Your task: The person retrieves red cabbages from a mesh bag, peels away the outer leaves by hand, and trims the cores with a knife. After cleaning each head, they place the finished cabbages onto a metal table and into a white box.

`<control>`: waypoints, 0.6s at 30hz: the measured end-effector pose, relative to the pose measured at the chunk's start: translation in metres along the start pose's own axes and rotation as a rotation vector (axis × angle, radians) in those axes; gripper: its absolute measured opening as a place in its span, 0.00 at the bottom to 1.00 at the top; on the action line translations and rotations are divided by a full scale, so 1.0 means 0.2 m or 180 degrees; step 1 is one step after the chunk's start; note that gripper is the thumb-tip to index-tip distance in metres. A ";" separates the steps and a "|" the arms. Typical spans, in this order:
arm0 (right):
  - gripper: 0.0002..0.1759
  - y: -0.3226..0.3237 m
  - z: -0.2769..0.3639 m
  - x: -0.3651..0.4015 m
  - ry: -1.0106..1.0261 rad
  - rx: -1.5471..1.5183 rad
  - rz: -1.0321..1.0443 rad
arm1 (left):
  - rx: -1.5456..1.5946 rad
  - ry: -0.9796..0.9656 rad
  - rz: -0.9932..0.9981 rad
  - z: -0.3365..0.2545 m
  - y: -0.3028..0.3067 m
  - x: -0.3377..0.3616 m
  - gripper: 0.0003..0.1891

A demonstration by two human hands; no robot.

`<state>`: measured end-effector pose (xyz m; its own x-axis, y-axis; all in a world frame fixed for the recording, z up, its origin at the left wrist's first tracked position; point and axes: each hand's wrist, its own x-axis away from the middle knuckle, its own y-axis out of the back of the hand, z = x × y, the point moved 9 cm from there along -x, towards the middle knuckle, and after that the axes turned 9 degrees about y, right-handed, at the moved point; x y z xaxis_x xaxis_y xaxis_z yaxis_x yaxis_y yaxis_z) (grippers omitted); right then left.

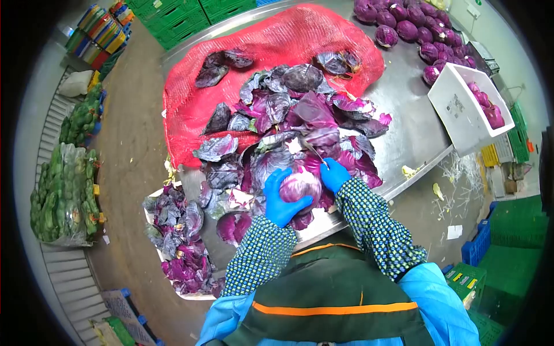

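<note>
My left hand (pixel 281 200), in a blue glove, is wrapped round the left side of a red cabbage (pixel 302 188) with pale streaks on its upper side. My right hand (pixel 334 175), also gloved in blue, is closed on a knife (pixel 315 151), whose thin blade points up and left above the cabbage; the handle is hidden in my fist. Around both hands lies a heap of loose purple cabbage leaves (pixel 314 118). A cut piece with a white core (pixel 240 199) rests left of my left hand.
A red mesh sack (pixel 190 115) spreads under the leaves on the metal table (pixel 404 115). Whole red cabbages (pixel 407 29) are piled at the back right, beside a white box (pixel 461 109) holding more. A leaf-filled white crate (pixel 193 297) stands lower left. Green crates (pixel 173 20) are stacked behind.
</note>
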<state>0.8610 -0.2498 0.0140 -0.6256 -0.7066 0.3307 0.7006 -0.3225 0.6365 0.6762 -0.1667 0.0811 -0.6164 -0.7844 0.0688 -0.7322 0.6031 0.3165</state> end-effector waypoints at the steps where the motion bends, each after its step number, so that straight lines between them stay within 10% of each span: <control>1: 0.19 -0.03 -0.06 -0.04 0.0015 0.0195 0.0073 | -0.0157 -0.0108 0.0106 0.01 0.01 0.05 0.45; 4: 0.15 -0.07 -0.02 -0.03 0.0560 0.0007 0.0004 | -0.0085 -0.0378 0.0102 -0.04 0.08 0.14 0.45; 6: 0.15 0.05 0.22 0.09 0.0609 -0.0353 0.0183 | 0.2975 0.1312 0.0268 0.19 0.09 0.18 0.43; 10: 0.15 0.31 0.34 0.06 0.0936 -0.1366 -0.0196 | 0.5836 0.1178 0.0183 0.09 0.24 0.29 0.45; 13: 0.23 0.43 0.59 0.05 0.1527 -0.0577 -0.0634 | 0.4146 0.0363 -0.0333 -0.17 0.48 0.21 0.49; 15: 0.24 0.44 0.77 0.15 0.1362 -0.2324 -0.0450 | 0.2615 -0.0172 -0.0777 -0.30 0.63 0.19 0.54; 18: 0.32 0.27 1.16 0.51 0.1782 -0.2521 0.0855 | 0.1531 -0.0589 -0.1069 -0.45 0.68 0.21 0.56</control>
<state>0.7545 -0.1930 0.2439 -0.3046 -0.9462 -0.1095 0.9485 -0.2910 -0.1249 0.5766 -0.1295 0.2115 -0.3380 -0.9307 -0.1396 -0.9172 0.3590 -0.1730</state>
